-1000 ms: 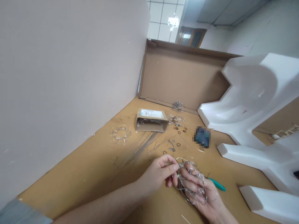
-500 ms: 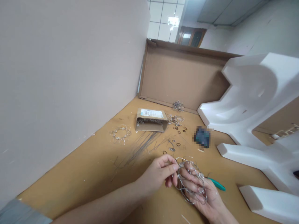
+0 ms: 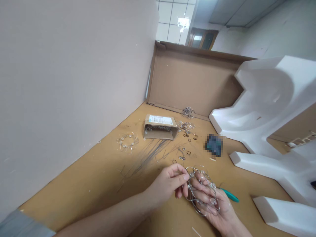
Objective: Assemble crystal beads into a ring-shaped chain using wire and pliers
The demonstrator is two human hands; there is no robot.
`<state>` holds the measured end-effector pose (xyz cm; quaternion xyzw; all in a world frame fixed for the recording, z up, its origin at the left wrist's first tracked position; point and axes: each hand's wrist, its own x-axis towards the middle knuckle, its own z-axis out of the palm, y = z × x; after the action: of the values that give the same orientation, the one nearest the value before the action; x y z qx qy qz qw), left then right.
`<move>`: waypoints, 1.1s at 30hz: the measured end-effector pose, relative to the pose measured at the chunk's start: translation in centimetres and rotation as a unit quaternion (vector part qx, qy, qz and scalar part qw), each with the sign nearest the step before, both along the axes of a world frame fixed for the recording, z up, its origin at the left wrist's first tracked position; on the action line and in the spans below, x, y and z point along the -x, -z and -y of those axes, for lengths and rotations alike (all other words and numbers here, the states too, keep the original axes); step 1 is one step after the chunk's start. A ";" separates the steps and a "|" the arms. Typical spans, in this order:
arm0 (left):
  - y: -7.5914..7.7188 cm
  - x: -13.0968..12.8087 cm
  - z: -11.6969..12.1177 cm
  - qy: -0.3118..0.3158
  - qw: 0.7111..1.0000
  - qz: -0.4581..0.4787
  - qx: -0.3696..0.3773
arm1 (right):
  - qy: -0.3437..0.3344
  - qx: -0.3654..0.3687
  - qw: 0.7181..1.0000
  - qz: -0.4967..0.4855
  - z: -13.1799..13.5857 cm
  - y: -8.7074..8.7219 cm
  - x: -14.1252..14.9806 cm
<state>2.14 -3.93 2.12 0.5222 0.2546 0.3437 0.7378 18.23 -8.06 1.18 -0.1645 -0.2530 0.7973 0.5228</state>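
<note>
My right hand [image 3: 209, 196] is closed around a ring of silver wire with clear beads [image 3: 212, 186], its loops spreading over the fingers. Beside it, my left hand [image 3: 172, 181] pinches the wire at the ring's left edge between thumb and forefinger. A green tool handle [image 3: 230, 195] sticks out from behind my right hand; the rest of that tool is hidden. Just beyond my hands lie several small dark rings [image 3: 189, 152] and loose clear beads [image 3: 182, 158]. Farther left, another beaded wire ring [image 3: 127, 141] rests on the table.
A small cardboard box [image 3: 160, 126] lies on its side with beads in it, and straight wires [image 3: 154, 149] fan out before it. Tangled wire pieces [image 3: 187, 126] sit beside it. White foam blocks [image 3: 266, 164] stand at right, a large cardboard tray [image 3: 192, 79] behind, a pale wall [image 3: 74, 82] at left.
Almost nothing differs. Both hands stay at the beaded wire ring in nearly the same pose.
</note>
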 end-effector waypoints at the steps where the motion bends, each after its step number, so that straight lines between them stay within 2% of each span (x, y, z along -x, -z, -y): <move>1: 0.0 0.0 0.0 0.000 1.000 -0.003 -0.007 | 0.004 0.003 1.000 0.008 0.0 0.0 0.0; 5: 0.3 -0.2 0.2 -0.005 0.999 -0.032 -0.031 | 0.016 0.010 0.999 0.041 0.1 0.1 0.2; 11: 0.8 -0.7 0.9 -0.092 0.983 -0.117 -0.104 | 0.044 0.016 0.997 0.068 0.2 0.7 0.4; 13: 0.8 -0.7 0.9 -0.102 0.981 -0.121 -0.112 | 0.040 0.018 0.996 0.073 0.2 0.7 0.5; 19: -0.3 -0.1 0.5 -0.036 0.994 -0.080 -0.066 | 0.018 0.012 0.998 0.053 0.2 0.1 0.3; 33: 0.1 -0.1 0.1 -0.021 0.997 -0.033 -0.070 | 0.014 0.007 0.999 0.037 0.0 0.2 -0.1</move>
<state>2.23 -4.04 2.05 0.5779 0.2653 0.3588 0.6834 18.35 -8.06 0.99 -0.2011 -0.2645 0.7850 0.5228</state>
